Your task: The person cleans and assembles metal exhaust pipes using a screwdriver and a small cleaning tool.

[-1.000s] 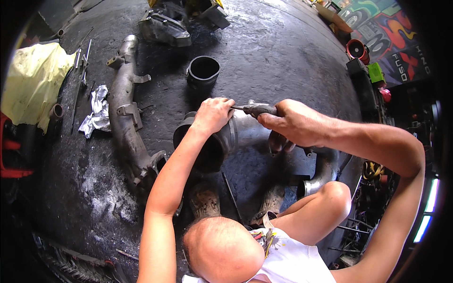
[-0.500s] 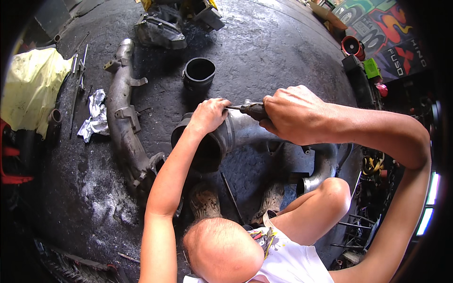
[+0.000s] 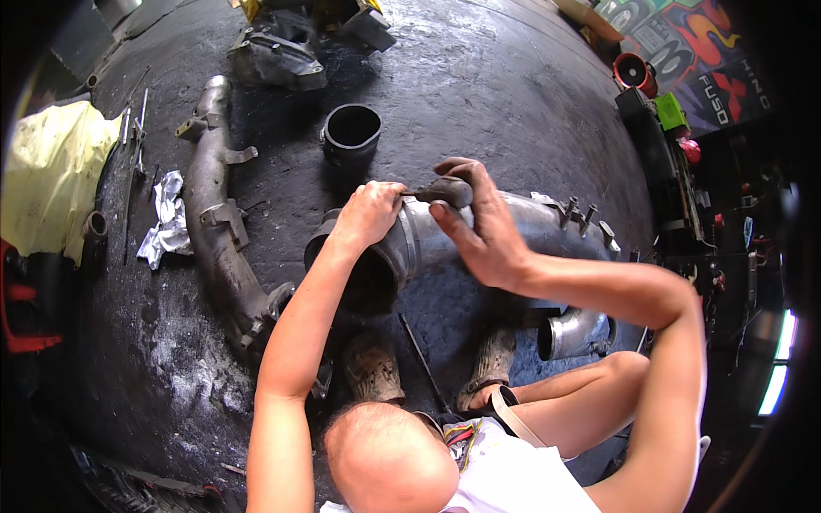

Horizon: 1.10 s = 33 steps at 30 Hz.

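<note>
A large curved metal pipe [image 3: 522,229] lies in front of me, with a wide black rubber hose [image 3: 395,267] fitted on its left end. A metal hose clamp [image 3: 411,244] rings this joint. On top of the hose, my left hand [image 3: 368,215] is closed, its fingertips pressed together by the tip of a dark-handled screwdriver [image 3: 451,191]. What lies between those fingertips is hidden. My right hand [image 3: 486,235] holds the butt of the screwdriver's handle, thumb on the near side and fingers curved over the far side.
Beyond the hose stands a short black rubber sleeve [image 3: 351,141]. A long metal pipe [image 3: 215,192] with brackets lies left, beside crumpled silver foil [image 3: 168,224] and a yellow cloth [image 3: 53,175]. A smaller pipe end [image 3: 566,335] sits near my right knee. Dark machine parts [image 3: 278,60] are farther off.
My right hand has loosened from a full wrap round the handle to a looser hold at its butt. The right forearm and elbow have come lower and inward. My left hand stays at the clamp.
</note>
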{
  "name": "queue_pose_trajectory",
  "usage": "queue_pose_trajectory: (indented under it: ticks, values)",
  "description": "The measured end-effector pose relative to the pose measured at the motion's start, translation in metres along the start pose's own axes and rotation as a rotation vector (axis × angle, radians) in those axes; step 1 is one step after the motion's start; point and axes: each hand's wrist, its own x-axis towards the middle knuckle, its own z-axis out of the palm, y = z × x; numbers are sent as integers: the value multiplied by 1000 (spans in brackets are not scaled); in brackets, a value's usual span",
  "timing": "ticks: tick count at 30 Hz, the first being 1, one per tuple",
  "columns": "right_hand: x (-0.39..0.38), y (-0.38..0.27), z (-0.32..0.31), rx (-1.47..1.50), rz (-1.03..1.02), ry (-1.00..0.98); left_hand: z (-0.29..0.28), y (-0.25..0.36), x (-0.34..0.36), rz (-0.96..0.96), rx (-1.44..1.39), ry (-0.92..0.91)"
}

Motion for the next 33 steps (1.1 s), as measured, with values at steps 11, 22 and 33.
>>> queue_pose_trajectory:
  ticks: [11,22,33]
  values:
    - [21,-45,107,643,-36,1100,-24,22,-3,-103,-237,-187]
    - [28,-3,41,756,-290,181,-116,39,3,-33,-107,22]
    - [30,22,34,1085,-263,25,-152,243,-1,318,671,-296]
